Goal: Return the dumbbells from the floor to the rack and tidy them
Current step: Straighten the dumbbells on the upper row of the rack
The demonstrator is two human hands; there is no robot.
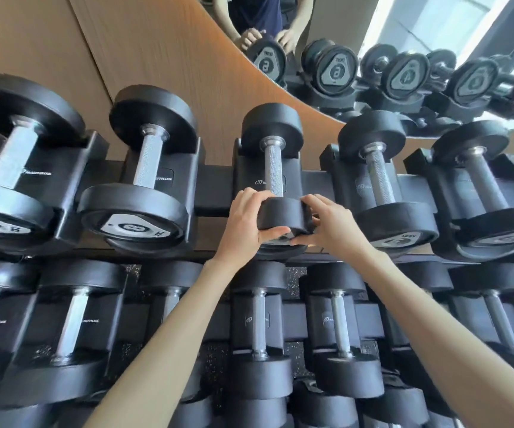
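A small black dumbbell (272, 168) with a knurled steel handle lies in a cradle on the top tier of the rack (215, 183), near the middle. My left hand (246, 223) and my right hand (330, 223) grip its near head from either side, thumbs under its front face. Larger dumbbells (144, 180) sit in cradles to the left and more dumbbells (382, 186) to the right. The lower tier holds several more.
A wood-panelled wall (157, 57) stands behind the rack. A mirror (435, 32) at the upper right reflects the dumbbell ends and a person's hands. Speckled rubber floor (132, 270) shows between the tiers.
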